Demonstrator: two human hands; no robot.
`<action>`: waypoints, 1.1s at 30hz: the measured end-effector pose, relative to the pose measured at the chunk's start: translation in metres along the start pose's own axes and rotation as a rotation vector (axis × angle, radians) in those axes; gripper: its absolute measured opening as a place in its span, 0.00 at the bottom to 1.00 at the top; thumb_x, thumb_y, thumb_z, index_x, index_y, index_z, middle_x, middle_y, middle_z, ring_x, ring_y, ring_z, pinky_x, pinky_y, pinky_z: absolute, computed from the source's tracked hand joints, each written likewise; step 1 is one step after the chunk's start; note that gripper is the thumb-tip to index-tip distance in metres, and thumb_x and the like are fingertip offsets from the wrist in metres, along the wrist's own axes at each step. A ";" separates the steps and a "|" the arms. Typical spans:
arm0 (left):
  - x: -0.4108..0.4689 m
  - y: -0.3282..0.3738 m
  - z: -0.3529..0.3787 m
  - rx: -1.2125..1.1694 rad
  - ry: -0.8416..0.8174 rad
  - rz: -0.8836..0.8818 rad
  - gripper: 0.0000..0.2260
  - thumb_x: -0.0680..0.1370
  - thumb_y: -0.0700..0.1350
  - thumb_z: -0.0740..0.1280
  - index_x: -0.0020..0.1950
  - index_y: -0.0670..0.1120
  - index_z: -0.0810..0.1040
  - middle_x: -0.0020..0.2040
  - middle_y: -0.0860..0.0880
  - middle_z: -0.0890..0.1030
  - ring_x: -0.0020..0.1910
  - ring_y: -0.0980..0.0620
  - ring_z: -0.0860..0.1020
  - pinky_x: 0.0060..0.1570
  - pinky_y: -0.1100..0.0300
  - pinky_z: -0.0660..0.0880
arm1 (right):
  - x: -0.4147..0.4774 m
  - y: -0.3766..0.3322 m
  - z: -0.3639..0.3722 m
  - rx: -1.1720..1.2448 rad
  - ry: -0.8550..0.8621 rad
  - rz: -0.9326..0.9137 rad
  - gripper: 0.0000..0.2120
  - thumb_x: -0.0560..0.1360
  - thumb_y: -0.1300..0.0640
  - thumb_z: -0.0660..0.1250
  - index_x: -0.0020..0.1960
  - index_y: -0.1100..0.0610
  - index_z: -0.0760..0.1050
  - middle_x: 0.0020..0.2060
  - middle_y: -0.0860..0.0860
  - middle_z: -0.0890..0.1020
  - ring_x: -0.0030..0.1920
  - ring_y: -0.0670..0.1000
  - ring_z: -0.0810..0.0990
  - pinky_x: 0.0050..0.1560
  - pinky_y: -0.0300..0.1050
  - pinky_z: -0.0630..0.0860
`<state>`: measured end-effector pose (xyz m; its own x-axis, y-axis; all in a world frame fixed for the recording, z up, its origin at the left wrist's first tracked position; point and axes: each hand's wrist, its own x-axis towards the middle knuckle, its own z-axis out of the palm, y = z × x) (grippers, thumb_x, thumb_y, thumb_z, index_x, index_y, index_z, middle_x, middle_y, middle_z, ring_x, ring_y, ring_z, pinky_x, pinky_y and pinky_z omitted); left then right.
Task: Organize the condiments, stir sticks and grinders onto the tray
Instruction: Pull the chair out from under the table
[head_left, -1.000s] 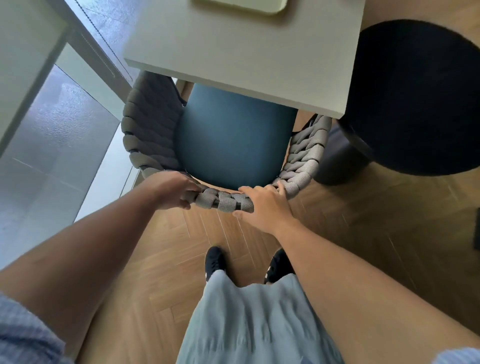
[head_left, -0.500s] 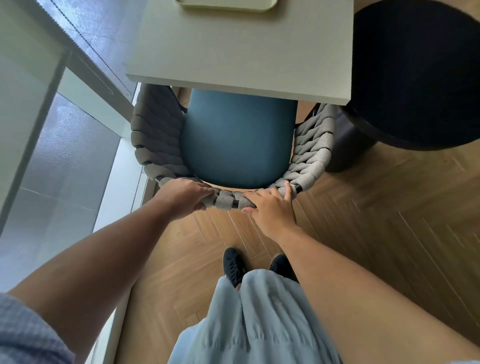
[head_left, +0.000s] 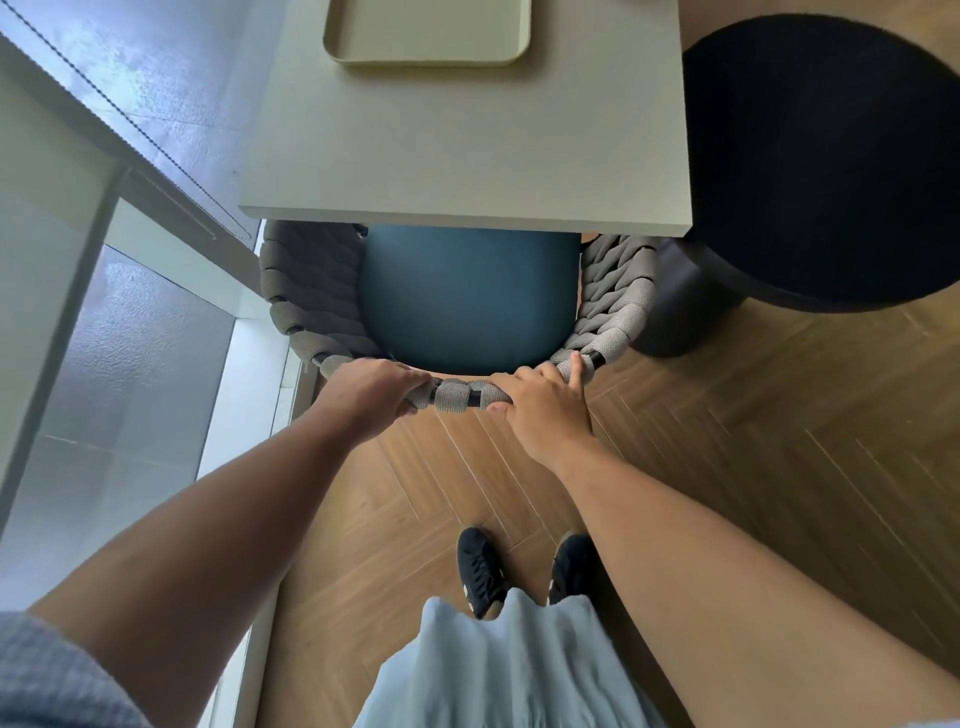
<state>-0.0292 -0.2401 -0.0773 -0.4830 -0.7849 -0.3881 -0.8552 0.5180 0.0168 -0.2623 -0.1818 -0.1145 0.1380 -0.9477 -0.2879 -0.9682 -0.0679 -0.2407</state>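
A pale yellow tray (head_left: 426, 58) lies on the white table (head_left: 467, 156) at the top of the view, its far part cut off by the frame; the part that shows holds nothing. No condiments, stir sticks or grinders are in view. Both hands grip the woven grey backrest of a chair (head_left: 457, 395) tucked under the table's near edge. My left hand (head_left: 371, 387) curls over the rim on the left. My right hand (head_left: 540, 402) holds the rim on the right, index finger stretched along it.
The chair's blue seat cushion (head_left: 467, 301) sits partly under the table. A round black side table (head_left: 826, 156) stands at the right. A glass wall and window frame (head_left: 104, 260) run along the left. Wooden herringbone floor (head_left: 753, 441) lies below, with my two dark shoes (head_left: 524, 569).
The chair has slid further under the table with both hands on its backrest. More of the table and tray now shows at the top.
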 end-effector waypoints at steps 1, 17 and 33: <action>0.004 -0.004 0.002 0.008 0.002 -0.001 0.21 0.74 0.56 0.75 0.67 0.58 0.77 0.54 0.56 0.85 0.50 0.49 0.84 0.44 0.53 0.82 | 0.004 0.000 -0.001 0.005 0.002 0.000 0.18 0.80 0.40 0.63 0.69 0.42 0.73 0.57 0.46 0.81 0.64 0.56 0.74 0.75 0.72 0.46; 0.049 -0.041 -0.031 0.126 -0.014 0.093 0.23 0.77 0.64 0.67 0.71 0.62 0.73 0.58 0.57 0.84 0.52 0.51 0.84 0.43 0.58 0.78 | 0.060 0.014 -0.006 0.044 0.059 -0.100 0.22 0.79 0.40 0.63 0.71 0.41 0.72 0.53 0.46 0.83 0.58 0.56 0.77 0.75 0.73 0.48; 0.048 -0.032 -0.036 0.125 0.007 0.072 0.22 0.77 0.66 0.66 0.70 0.63 0.75 0.55 0.56 0.85 0.52 0.49 0.83 0.39 0.60 0.72 | 0.061 0.030 -0.009 0.043 0.063 -0.177 0.22 0.78 0.39 0.64 0.71 0.43 0.75 0.53 0.44 0.82 0.56 0.54 0.77 0.76 0.70 0.51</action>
<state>-0.0318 -0.3067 -0.0631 -0.5440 -0.7463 -0.3835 -0.7884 0.6110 -0.0708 -0.2852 -0.2445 -0.1312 0.2907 -0.9400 -0.1788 -0.9200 -0.2232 -0.3223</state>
